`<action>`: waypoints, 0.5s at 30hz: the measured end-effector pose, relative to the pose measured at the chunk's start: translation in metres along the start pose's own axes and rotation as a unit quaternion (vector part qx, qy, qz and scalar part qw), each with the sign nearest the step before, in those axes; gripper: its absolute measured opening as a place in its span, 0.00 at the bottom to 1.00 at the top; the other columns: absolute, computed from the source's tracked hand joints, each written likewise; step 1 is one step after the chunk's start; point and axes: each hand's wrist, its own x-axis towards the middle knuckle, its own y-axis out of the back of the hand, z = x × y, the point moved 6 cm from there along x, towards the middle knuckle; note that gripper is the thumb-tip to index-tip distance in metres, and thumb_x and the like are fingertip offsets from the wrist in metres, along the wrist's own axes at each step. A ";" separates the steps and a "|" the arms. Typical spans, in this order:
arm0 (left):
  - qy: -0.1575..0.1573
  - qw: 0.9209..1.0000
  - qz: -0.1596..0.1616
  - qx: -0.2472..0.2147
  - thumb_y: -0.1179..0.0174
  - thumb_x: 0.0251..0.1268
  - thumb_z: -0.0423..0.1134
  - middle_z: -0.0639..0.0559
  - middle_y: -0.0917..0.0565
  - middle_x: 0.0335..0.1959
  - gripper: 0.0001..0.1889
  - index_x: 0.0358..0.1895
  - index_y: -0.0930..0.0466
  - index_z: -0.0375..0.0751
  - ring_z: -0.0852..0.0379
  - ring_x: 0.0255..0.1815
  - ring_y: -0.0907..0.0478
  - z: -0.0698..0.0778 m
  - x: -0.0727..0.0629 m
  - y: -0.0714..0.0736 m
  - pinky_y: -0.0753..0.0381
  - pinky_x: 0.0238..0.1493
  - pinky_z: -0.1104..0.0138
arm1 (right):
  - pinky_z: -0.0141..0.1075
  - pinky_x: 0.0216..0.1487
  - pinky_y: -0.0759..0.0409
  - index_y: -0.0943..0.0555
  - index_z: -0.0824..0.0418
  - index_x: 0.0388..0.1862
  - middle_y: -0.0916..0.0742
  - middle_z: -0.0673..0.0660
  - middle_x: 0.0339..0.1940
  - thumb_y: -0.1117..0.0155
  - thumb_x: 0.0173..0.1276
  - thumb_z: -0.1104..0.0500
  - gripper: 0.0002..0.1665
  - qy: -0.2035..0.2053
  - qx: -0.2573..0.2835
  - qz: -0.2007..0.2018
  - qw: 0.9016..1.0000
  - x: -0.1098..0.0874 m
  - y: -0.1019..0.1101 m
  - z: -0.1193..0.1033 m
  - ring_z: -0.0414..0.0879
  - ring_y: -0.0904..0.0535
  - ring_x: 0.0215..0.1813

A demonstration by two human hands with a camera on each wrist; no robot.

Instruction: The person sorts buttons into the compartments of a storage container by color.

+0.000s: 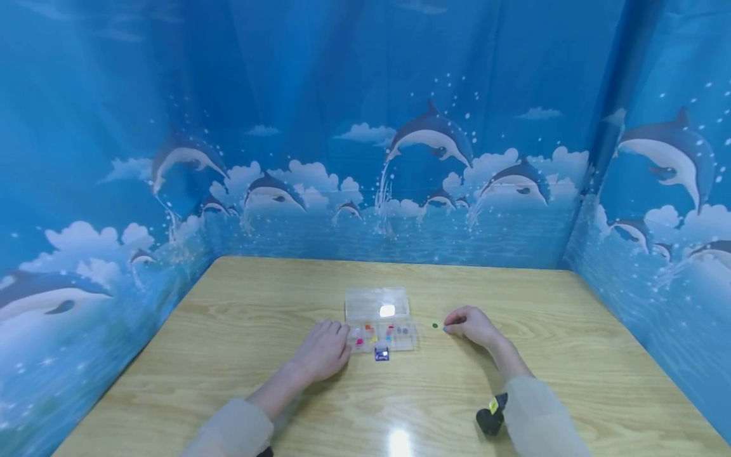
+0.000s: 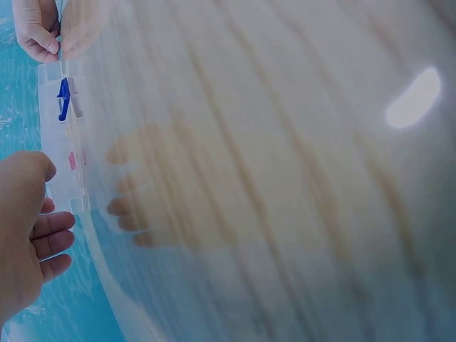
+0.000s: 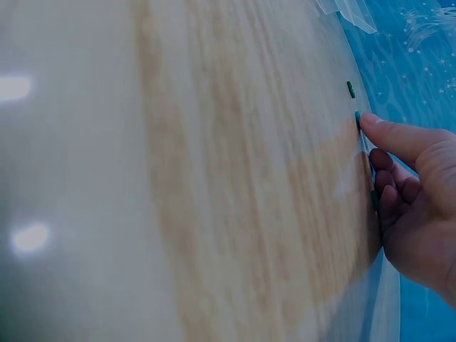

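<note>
A clear plastic compartment box (image 1: 408, 343) lies on the table, its lid (image 1: 365, 303) raised at the back. Small coloured pieces (image 1: 360, 341) sit in its compartments. My left hand (image 1: 322, 351) rests against the box's left end, thumb at the near corner, fingers relaxed. To the right of the box, my right hand (image 1: 474, 325) pinches a small blue piece (image 3: 358, 120) at the thumb tip, close to the table. A small dark green piece (image 1: 435, 325) lies just left of that hand. Another green piece (image 3: 375, 199) shows beneath its curled fingers.
A small dark blue item (image 1: 381, 353) with a pale middle stands at the box's front edge. The wood-grain table (image 1: 274, 285) is bordered by a blue dolphin-print curtain (image 1: 320, 95). A black device (image 1: 491, 419) is at the right sleeve.
</note>
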 end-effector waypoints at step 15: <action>0.003 1.000 -0.007 -0.001 0.46 0.63 0.42 0.47 0.25 0.33 0.13 0.43 0.26 0.35 0.52 0.38 0.29 -0.001 0.001 0.000 0.27 0.46 0.58 | 0.43 0.43 0.29 0.19 0.64 0.31 0.21 0.55 0.33 0.35 0.59 0.64 0.03 0.039 -0.020 -0.005 0.999 0.000 0.000 -0.002 0.47 0.27 0.38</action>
